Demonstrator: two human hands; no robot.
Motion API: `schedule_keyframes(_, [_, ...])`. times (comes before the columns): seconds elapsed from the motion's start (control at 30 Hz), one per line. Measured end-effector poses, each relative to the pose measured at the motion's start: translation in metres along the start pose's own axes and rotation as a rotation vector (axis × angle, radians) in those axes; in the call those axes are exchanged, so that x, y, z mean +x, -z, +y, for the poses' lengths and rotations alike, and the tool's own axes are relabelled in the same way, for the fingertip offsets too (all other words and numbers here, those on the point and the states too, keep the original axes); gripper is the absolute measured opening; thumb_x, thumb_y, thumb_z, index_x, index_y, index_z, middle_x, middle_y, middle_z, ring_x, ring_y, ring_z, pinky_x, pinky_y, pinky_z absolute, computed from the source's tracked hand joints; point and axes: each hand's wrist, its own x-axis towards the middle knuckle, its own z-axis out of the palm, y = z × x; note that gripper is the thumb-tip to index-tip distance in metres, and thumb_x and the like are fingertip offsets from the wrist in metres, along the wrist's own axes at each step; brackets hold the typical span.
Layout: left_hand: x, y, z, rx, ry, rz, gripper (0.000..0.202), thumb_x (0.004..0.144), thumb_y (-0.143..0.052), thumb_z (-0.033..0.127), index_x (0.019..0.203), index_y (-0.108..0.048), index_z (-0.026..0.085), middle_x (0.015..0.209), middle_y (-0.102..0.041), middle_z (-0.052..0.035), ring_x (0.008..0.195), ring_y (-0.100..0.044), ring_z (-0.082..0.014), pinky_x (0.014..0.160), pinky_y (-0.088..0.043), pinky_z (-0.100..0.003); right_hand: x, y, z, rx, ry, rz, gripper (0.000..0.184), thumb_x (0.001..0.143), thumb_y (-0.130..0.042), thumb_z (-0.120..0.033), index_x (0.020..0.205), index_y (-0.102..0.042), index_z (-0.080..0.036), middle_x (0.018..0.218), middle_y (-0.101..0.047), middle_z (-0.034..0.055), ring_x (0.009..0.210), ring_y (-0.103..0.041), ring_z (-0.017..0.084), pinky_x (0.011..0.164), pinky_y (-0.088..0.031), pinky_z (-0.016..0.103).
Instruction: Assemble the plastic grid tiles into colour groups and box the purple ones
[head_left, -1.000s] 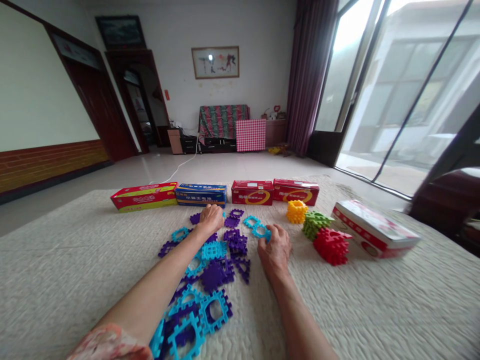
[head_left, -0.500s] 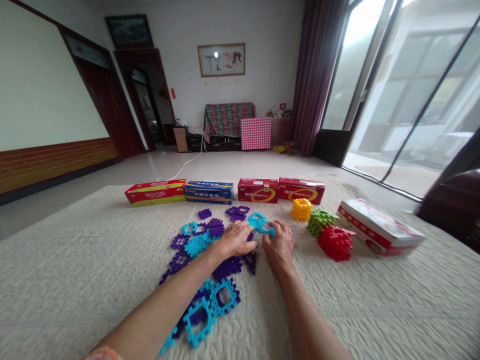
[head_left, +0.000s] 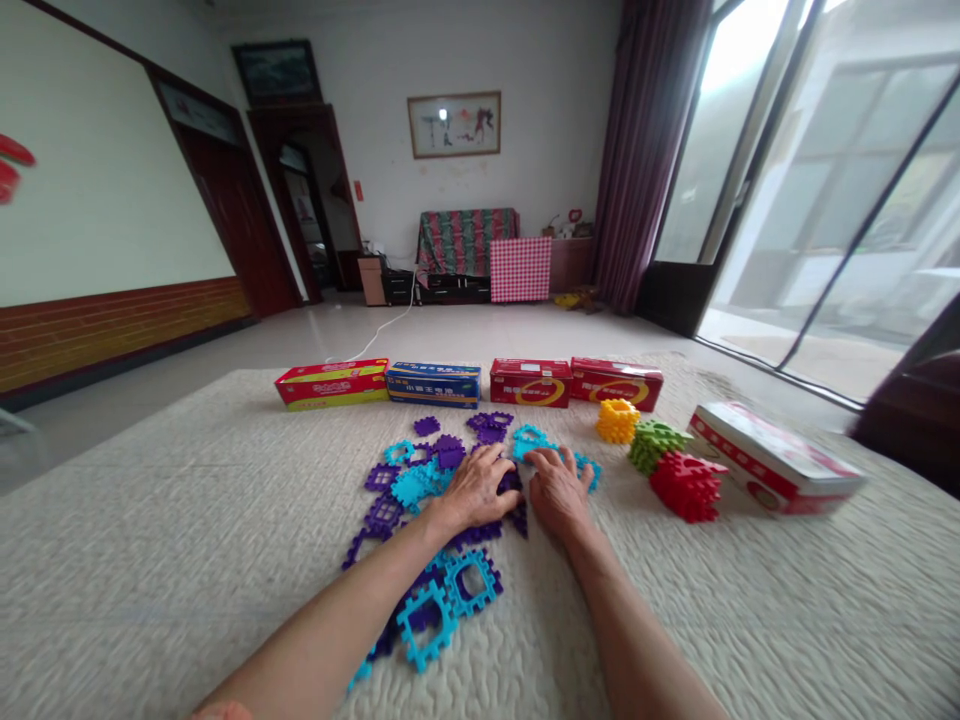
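Note:
My left hand (head_left: 480, 487) lies over the pile of purple and light blue interlocking plastic tiles, its thumb apart from its fingers. A purple tile (head_left: 513, 482) shows beside its fingertips; no tile is visibly gripped. My right hand (head_left: 559, 490) has its fingers curled down on a strip of light blue tiles (head_left: 529, 438), which shows on both sides of the fingers. Part of that strip is hidden beneath the hand. Nearer to me, light blue square frames (head_left: 428, 626) overlap purple ones under the left forearm.
Built shapes in yellow (head_left: 618, 421), green (head_left: 657, 446) and red (head_left: 688, 487) stand to the right, beside a white-and-red box (head_left: 776, 460). Along the back are a red-and-yellow box (head_left: 333, 385), a blue box (head_left: 434, 386) and two red boxes (head_left: 530, 384). A quilted cover (head_left: 187, 520) lies underneath.
The view has swung slightly left, so everything sits further right. My right hand has moved over the light blue strip, more of which now shows right of its fingers. My left hand has shifted little.

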Motion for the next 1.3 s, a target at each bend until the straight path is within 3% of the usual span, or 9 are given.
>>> schedule_keyframes(0.23, [0.014, 0.005, -0.027, 0.029, 0.092, 0.041, 0.036, 0.078, -0.062, 0.034, 0.111, -0.064, 0.019, 0.122, -0.057, -0.0096, 0.117, -0.054, -0.0244, 0.103, -0.043, -0.036, 0.0, 0.001, 0.001, 0.024, -0.044, 0.115, 0.037, 0.081, -0.043, -0.012, 0.108, -0.065, -0.024, 0.122, -0.061, 0.0069, 0.123, -0.039, 0.028, 0.1, -0.021, 0.052])
schedule_keyframes(0.4, [0.013, 0.034, -0.033, -0.041, 0.181, 0.085, 0.032, 0.084, -0.055, 0.035, 0.11, -0.065, 0.02, 0.113, -0.064, -0.0066, 0.109, -0.059, -0.0196, 0.099, -0.045, -0.031, -0.001, 0.002, -0.002, 0.153, 0.041, 0.247, 0.031, 0.081, -0.046, -0.011, 0.102, -0.066, -0.021, 0.112, -0.066, 0.0061, 0.114, -0.049, 0.022, 0.1, -0.027, 0.042])
schedule_keyframes(0.57, [-0.028, 0.072, -0.053, -0.063, 0.451, 0.129, 0.027, 0.088, -0.049, 0.029, 0.103, -0.07, 0.024, 0.109, -0.07, -0.0016, 0.104, -0.062, -0.0156, 0.095, -0.045, -0.025, -0.014, 0.004, -0.026, 0.286, 0.237, 0.236, 0.026, 0.08, -0.048, -0.013, 0.097, -0.066, -0.02, 0.107, -0.067, 0.005, 0.106, -0.055, 0.019, 0.098, -0.034, 0.035])
schedule_keyframes(0.67, [-0.062, 0.081, -0.069, -0.056, 0.671, 0.121, 0.029, 0.088, -0.047, 0.028, 0.107, -0.069, 0.025, 0.112, -0.071, 0.0, 0.097, -0.065, -0.0141, 0.085, -0.049, -0.022, -0.026, 0.004, -0.041, 0.339, 0.278, 0.151, 0.025, 0.08, -0.049, -0.016, 0.098, -0.066, -0.022, 0.104, -0.068, 0.004, 0.104, -0.057, 0.019, 0.098, -0.037, 0.033])
schedule_keyframes(0.8, [-0.093, 0.074, -0.08, -0.059, 0.793, 0.18, 0.032, 0.088, -0.045, 0.026, 0.109, -0.068, 0.025, 0.112, -0.071, -0.0004, 0.096, -0.066, -0.0143, 0.082, -0.049, -0.022, -0.033, -0.001, -0.047, 0.394, 0.289, 0.097, 0.026, 0.082, -0.046, -0.02, 0.098, -0.066, -0.02, 0.102, -0.068, 0.0041, 0.099, -0.061, 0.017, 0.093, -0.041, 0.029])
schedule_keyframes(0.9, [-0.096, 0.061, -0.082, -0.065, 0.819, 0.239, 0.033, 0.086, -0.046, 0.023, 0.111, -0.067, 0.022, 0.116, -0.069, -0.0035, 0.103, -0.064, -0.0161, 0.089, -0.048, -0.024, -0.032, -0.004, -0.046, 0.374, 0.255, 0.064, 0.027, 0.085, -0.045, -0.025, 0.1, -0.066, -0.019, 0.1, -0.069, 0.005, 0.092, -0.062, 0.017, 0.086, -0.044, 0.027])
schedule_keyframes(1.07, [-0.082, 0.045, -0.085, -0.104, 0.745, 0.252, 0.031, 0.086, -0.049, 0.023, 0.111, -0.067, 0.022, 0.114, -0.07, -0.0035, 0.106, -0.062, -0.0174, 0.094, -0.045, -0.029, -0.026, 0.001, -0.054, 0.265, 0.226, -0.007, 0.029, 0.09, -0.043, -0.035, 0.097, -0.066, -0.02, 0.091, -0.069, 0.0041, 0.087, -0.062, 0.017, 0.079, -0.043, 0.025])
schedule_keyframes(1.17, [-0.078, 0.037, -0.088, -0.086, 0.655, 0.298, 0.026, 0.082, -0.054, 0.021, 0.103, -0.069, 0.02, 0.108, -0.071, -0.0055, 0.105, -0.062, -0.0198, 0.097, -0.044, -0.034, -0.021, 0.004, -0.071, 0.146, 0.104, -0.059, 0.032, 0.089, -0.042, -0.038, 0.099, -0.066, -0.019, 0.088, -0.069, 0.0063, 0.085, -0.063, 0.019, 0.076, -0.042, 0.028])
schedule_keyframes(1.3, [-0.078, 0.03, -0.091, -0.084, 0.592, 0.338, 0.025, 0.078, -0.059, 0.019, 0.101, -0.07, 0.02, 0.106, -0.07, -0.0058, 0.105, -0.061, -0.0202, 0.098, -0.044, -0.035, -0.012, 0.001, -0.096, 0.004, -0.062, -0.098, 0.041, 0.084, -0.048, -0.045, 0.108, -0.064, -0.016, 0.101, -0.068, 0.0151, 0.096, -0.061, 0.029, 0.081, -0.041, 0.038])
